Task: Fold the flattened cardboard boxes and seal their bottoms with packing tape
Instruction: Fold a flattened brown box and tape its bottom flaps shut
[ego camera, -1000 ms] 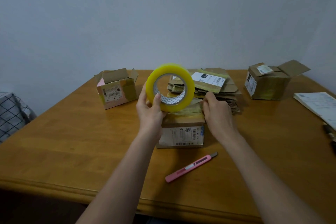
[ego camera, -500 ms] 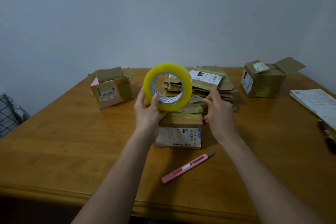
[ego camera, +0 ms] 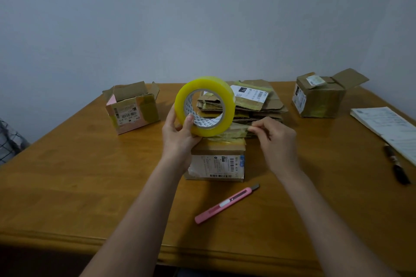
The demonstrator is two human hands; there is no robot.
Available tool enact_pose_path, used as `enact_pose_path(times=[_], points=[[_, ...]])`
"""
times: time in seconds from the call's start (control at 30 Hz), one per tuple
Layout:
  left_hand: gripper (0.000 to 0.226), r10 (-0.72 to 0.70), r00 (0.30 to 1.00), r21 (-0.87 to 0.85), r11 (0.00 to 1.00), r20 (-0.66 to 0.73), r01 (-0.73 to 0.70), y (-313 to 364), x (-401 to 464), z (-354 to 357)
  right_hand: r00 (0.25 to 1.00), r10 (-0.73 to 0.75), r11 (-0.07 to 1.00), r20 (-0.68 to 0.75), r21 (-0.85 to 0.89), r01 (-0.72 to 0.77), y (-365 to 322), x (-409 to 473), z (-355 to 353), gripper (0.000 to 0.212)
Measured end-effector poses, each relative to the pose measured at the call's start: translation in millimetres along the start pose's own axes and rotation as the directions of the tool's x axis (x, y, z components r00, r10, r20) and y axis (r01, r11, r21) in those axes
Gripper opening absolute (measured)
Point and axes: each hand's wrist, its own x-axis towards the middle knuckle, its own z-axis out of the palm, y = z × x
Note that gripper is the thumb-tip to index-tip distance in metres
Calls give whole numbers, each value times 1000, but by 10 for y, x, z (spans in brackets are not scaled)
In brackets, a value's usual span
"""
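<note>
Two hands work above the middle of the wooden tabletop (ego camera: 67, 186), and we hold the yellow roll of packing tape (ego camera: 205, 105) upright in our left hand (ego camera: 180, 135), thumb curled over its near rim and fingers wrapped behind it. Our right hand (ego camera: 279, 139) sits just right of the roll, thumb and forefinger pinching the free end of the tape, which stretches in a short strip from the roll's lower edge. Directly below the roll stands the folded cardboard box (ego camera: 217, 159), label side facing us, with tape already across its top face. Behind it lies the stack of flattened cardboard boxes (ego camera: 258, 105). At the far left stands an open box with a pink side (ego camera: 132, 110); at the far right, another open box (ego camera: 319, 96). Near us, just in front of the middle box, lies a pink utility knife (ego camera: 227, 204). At the right edge rest a pad of paper (ego camera: 387, 126) and a dark marker (ego camera: 396, 164).
</note>
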Motion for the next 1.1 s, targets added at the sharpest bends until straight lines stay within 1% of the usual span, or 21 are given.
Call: enact_pose_path(times=[0.07, 0.23, 0.37, 0.43, 0.47, 0.6, 0.7, 0.73, 0.77, 0.9, 1.07, 1.1], points=[[44, -3, 1000, 8, 1000, 23, 3, 5, -1, -14, 998, -67, 994, 5, -84, 67, -8, -27, -47, 8], [45, 21, 998, 68, 997, 67, -25, 27, -26, 1, 992, -126, 976, 15, -177, 127, -7, -115, -69, 14], [45, 6, 998, 94, 995, 62, -12, 33, -21, 23, 983, -179, 955, 47, -232, 185, 10, -182, -72, 10], [47, -11, 998, 91, 996, 67, 5, 37, -11, 17, 981, -184, 956, 64, -222, 194, 20, -208, -61, 9], [48, -14, 997, 92, 996, 69, 7, 40, -9, 16, 984, -162, 964, 66, -203, 173, 17, -213, -59, 8], [48, -10, 997, 102, 995, 73, 3, 37, -3, 17, 995, 3, 994, 97, -113, 8, -15, -193, -58, 10], [47, -14, 997, 100, 995, 74, 7, 28, 0, 19, 982, 136, 989, 131, 46, -143, -47, -153, -50, 3], [46, -15, 997, 100, 995, 73, 7, 29, 1, 17, 977, 175, 976, 122, 106, -188, -61, -136, -51, 2], [46, -14, 997, 101, 995, 72, 6, 29, 1, 15, 973, 207, 963, 105, 154, -222, -74, -116, -56, 5], [46, -21, 998, 99, 995, 66, 14, 22, 18, 1, 949, 305, 925, 81, 210, -315, -94, -40, -111, 10], [46, -41, 996, 71, 997, 75, 36, 12, 37, -21, 923, 366, 879, 115, 282, -384, -89, -38, -154, 7], [46, -44, 996, 66, 997, 76, 39, 13, 38, -27, 918, 377, 867, 122, 303, -396, -97, -38, -166, 10]])
